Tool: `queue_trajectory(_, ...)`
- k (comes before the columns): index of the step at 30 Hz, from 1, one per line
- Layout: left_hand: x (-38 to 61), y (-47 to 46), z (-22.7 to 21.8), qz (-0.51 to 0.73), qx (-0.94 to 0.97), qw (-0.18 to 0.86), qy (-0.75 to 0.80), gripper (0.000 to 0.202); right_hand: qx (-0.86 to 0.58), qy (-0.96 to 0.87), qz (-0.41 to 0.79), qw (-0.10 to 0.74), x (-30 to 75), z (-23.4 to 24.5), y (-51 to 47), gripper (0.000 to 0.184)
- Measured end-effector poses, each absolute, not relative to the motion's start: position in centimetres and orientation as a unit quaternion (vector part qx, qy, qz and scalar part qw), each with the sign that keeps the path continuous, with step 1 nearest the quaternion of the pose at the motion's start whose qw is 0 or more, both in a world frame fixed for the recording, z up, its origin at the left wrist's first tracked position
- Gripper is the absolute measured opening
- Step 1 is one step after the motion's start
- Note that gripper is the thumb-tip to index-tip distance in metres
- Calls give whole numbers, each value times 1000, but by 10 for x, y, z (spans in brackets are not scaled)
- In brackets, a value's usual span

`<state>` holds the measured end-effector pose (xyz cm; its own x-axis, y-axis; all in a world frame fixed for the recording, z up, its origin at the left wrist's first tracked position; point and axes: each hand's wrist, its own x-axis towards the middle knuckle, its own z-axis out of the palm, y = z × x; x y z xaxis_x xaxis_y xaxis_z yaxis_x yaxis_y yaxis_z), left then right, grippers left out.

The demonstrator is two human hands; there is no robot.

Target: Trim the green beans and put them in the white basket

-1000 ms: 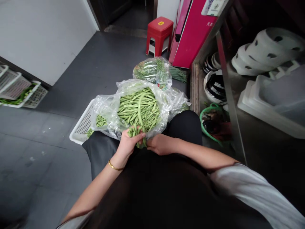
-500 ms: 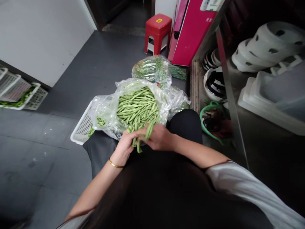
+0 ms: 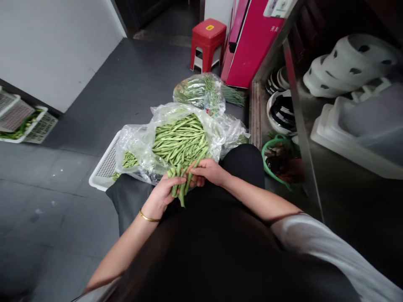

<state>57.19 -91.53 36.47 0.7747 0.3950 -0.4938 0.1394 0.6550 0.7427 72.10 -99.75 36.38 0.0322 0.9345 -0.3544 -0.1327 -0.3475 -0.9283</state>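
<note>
Green beans (image 3: pixel 179 140) lie heaped in an open clear plastic bag (image 3: pixel 138 136) just beyond my hands, and my left hand (image 3: pixel 165 189) grips a small bunch of them. My right hand (image 3: pixel 210 171) pinches a bean beside that bunch (a gold bracelet (image 3: pixel 148 217) circles my left wrist). Dark grey floor (image 3: pixel 78 209), faintly marked, spreads left of my hands, where a white basket (image 3: pixel 93 179) shows beside the bag. Well ahead of them, a red stool (image 3: pixel 209 31) stands near a magenta unit (image 3: pixel 248 46). Right of my right hand sit a green basket (image 3: pixel 264 161) and a metal shelf (image 3: pixel 340 193).
</note>
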Motion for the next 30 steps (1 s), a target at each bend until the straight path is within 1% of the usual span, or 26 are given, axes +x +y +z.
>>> queue_trajectory(2,569,-919,364,41,447,829,334,14,-632,-443,508,382,726,369,-1000,25)
queue_trajectory(3,566,-919,363,23,473,816,332,14,-648,-492,477,333,729,374,-1002,25)
queue_trajectory(4,564,-918,364,7,508,799,321,14,-640,-535,476,278,733,380,-1004,26)
queue_trajectory(5,562,-917,365,-2,551,777,304,14,-604,-567,512,226,738,387,-1007,28)
queue_trajectory(7,559,-911,368,5,633,727,268,16,-467,-580,651,146,745,398,-1013,30)
queue_trajectory(9,559,-905,372,56,656,704,266,20,-352,-535,760,113,746,402,-1017,31)
queue_trajectory(11,563,-901,375,123,606,729,293,25,-362,-498,779,117,740,397,-1017,31)
queue_trajectory(14,570,-905,376,188,530,761,325,31,-478,-474,722,159,723,385,-1010,28)
queue_trajectory(16,574,-909,375,193,539,752,327,32,-521,-470,692,172,712,379,-1004,26)
queue_trajectory(18,574,-912,376,185,563,739,321,32,-532,-478,682,153,708,379,-1001,25)
queue_trajectory(20,573,-913,376,174,571,738,314,32,-523,-539,650,116,712,382,-1000,27)
queue_trajectory(22,570,-911,376,172,558,748,315,31,-541,-624,552,115,723,388,-1003,29)
queue_trajectory(24,569,-909,377,169,550,754,316,30,-603,-659,417,169,736,394,-1007,28)
queue_trajectory(26,568,-907,379,157,568,745,312,29,-649,-655,311,231,747,399,-1010,26)
queue_trajectory(28,569,-906,382,137,607,722,303,27,-637,-684,251,251,750,402,-1011,21)
queue_trajectory(30,568,-907,387,123,643,699,290,27,-606,-718,226,259,746,402,-1010,20)
